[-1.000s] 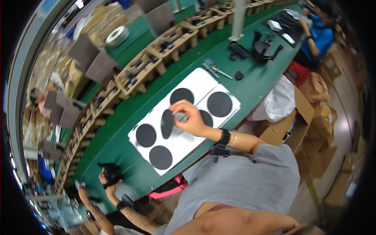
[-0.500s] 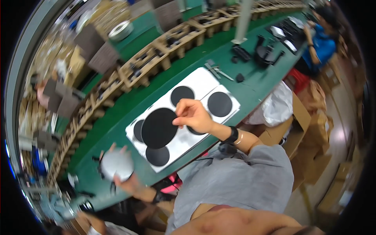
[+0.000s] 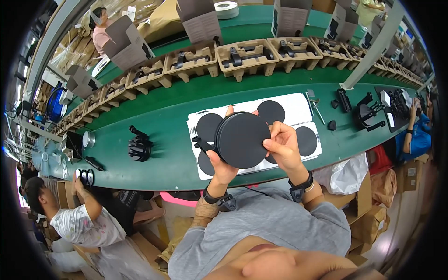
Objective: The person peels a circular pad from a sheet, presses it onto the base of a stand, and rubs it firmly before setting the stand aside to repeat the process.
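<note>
My left hand (image 3: 224, 169) is wrapped round a black round base (image 3: 217, 136), with a short black arm (image 3: 201, 143) sticking out to its left. Against the base's face lies a flat black round pad (image 3: 245, 140), its edge pinched between the thumb and fingers of my right hand (image 3: 284, 147). The pad hides most of the base, so I cannot tell whether it is stuck down all over. Beneath both hands are white sheets (image 3: 298, 103) bearing several black round pads (image 3: 271, 112), some partly covered by my hands.
A black bracket assembly (image 3: 139, 144) stands left on the green table (image 3: 168, 161); another (image 3: 368, 114) stands right. Tweezers (image 3: 318, 112) lie beside the sheets. Cardboard trays (image 3: 247, 58) with black parts line the conveyor. Co-workers sit at left (image 3: 86, 212) and right (image 3: 420, 130).
My left hand has brought the round base from the left to the middle, up to the pad in my right hand. The base's pale face is now behind the pad. The view has turned.
</note>
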`<state>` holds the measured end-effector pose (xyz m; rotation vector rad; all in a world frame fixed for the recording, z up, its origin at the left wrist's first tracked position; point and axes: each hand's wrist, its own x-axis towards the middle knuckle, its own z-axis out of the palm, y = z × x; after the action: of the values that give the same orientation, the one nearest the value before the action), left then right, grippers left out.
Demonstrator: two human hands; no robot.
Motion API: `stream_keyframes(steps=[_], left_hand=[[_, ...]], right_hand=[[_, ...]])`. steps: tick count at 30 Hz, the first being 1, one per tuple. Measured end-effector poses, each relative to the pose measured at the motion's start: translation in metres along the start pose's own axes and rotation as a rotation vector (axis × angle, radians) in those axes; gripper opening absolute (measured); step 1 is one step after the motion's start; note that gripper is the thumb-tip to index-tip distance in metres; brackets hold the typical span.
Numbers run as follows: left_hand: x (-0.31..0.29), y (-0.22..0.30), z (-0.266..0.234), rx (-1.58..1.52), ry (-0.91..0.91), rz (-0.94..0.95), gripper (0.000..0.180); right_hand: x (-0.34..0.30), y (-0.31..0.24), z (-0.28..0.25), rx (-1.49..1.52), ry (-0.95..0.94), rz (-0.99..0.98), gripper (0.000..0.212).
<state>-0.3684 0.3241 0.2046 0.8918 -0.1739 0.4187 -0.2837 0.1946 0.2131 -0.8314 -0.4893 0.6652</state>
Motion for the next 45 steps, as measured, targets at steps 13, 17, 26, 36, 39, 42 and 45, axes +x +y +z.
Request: stream_keyframes(steps=[13, 17, 26, 36, 39, 42, 45], left_hand=[[-0.010, 0.012, -0.004, 0.033, -0.007, 0.007, 0.109], [-0.013, 0.015, -0.010, 0.008, -0.010, -0.011, 0.102], [-0.033, 0.010, -0.032, 0.070, 0.178, -0.214, 0.101], [-0.017, 0.020, -0.030, -0.032, 0.186, 0.029, 0.095], [-0.019, 0.011, -0.043, -0.067, 0.260, 0.067, 0.086], [-0.020, -0.003, -0.060, 0.124, 0.238, 0.069, 0.082], [-0.023, -0.015, -0.088, 0.050, 0.336, -0.012, 0.071]], right_hand=[[-0.002, 0.009, 0.014, -0.106, 0.026, 0.037, 0.021], [0.000, 0.012, 0.019, -0.129, 0.022, 0.030, 0.021], [0.009, 0.011, 0.028, -0.353, 0.153, 0.048, 0.019], [0.024, 0.013, 0.021, -1.358, -0.047, -0.803, 0.053], [0.020, 0.032, 0.027, -1.467, -0.453, -0.874, 0.049], [0.031, 0.055, 0.019, -1.427, -0.471, -0.990, 0.037], [0.050, 0.058, 0.029, -1.190, -0.176, -0.625, 0.030]])
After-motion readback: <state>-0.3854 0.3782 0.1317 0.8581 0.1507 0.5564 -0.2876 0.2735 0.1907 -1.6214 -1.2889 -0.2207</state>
